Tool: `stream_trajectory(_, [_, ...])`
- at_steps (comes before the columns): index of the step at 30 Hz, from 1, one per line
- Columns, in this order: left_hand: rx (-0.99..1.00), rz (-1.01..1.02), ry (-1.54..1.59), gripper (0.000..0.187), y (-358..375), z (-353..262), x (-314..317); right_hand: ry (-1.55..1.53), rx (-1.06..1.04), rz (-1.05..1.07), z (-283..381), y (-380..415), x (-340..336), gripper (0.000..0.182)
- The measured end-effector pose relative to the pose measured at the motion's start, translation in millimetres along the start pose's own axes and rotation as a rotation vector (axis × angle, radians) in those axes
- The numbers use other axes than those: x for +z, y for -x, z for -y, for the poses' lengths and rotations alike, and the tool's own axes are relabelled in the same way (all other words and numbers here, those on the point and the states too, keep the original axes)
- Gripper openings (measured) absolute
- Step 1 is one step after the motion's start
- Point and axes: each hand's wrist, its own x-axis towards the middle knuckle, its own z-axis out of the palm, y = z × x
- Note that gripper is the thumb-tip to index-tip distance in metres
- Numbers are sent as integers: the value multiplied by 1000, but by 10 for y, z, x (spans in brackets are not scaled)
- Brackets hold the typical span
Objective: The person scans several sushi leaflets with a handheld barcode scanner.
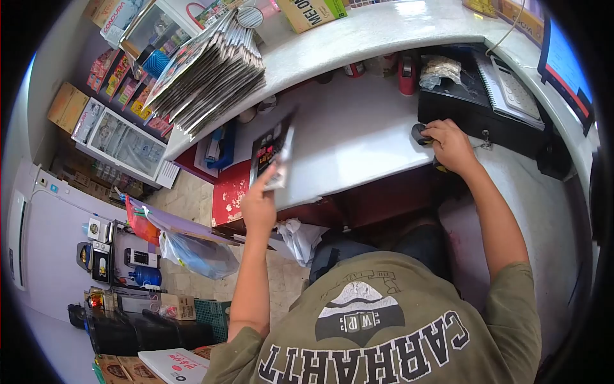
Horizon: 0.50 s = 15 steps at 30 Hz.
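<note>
My left hand [259, 205] is closed on the lower end of a flat black pack [265, 150] with red and white print. Motion blurs the pack, and its near end looks whitish. It is held up over the left part of the white desk surface [358, 134]. My right hand [451, 146] is wrapped round a black handheld device [420, 134], which looks like a barcode scanner. Its rounded head points left, and a bit of yellow shows below my fingers. Most of its handle is hidden by the hand.
A thick stack of printed papers [211, 70] overhangs the raised counter [396, 25] at upper left. On the right are a black cash drawer [448, 105] with keys, a calculator [511, 86] and a monitor [566, 70]. A red tape dispenser [407, 73] stands at the back. Plastic bags [198, 253] hang at left.
</note>
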Motion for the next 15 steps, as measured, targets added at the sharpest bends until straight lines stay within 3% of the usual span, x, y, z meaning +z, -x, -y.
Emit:
stream_trajectory(2, [-127, -215, 121, 37, -165, 15, -33, 16, -2, -17, 12, 0, -10, 27])
stream_trajectory(4, [-100, -184, 60, 42, -232, -110, -31, 14, 1, -4, 34, 5, -31, 26])
stream_trajectory(6, [307, -9, -43, 48, -208, -341, 80, 5, 2, 1, -23, 2, 19, 28])
stream_trajectory(8, [546, 149, -76, 58, -161, -185, 497, -206, 46, -53, -65, -34, 39, 31])
stream_trajectory(10, [505, 421, -426, 69, -7, -336, 655, -280, 27, -112, 72, -113, -20, 32])
stream_trajectory(11, [424, 437, -321, 78, 52, -318, 772, -362, 18, -172, 185, -147, -45, 34])
stream_trajectory(12, [421, 431, -313, 78, 88, -343, 794, -353, 12, -167, 313, -166, -69, 34])
stream_trajectory(15, [386, 134, -293, 81, 154, -422, 781, -373, -128, -137, 752, -178, -81, 39])
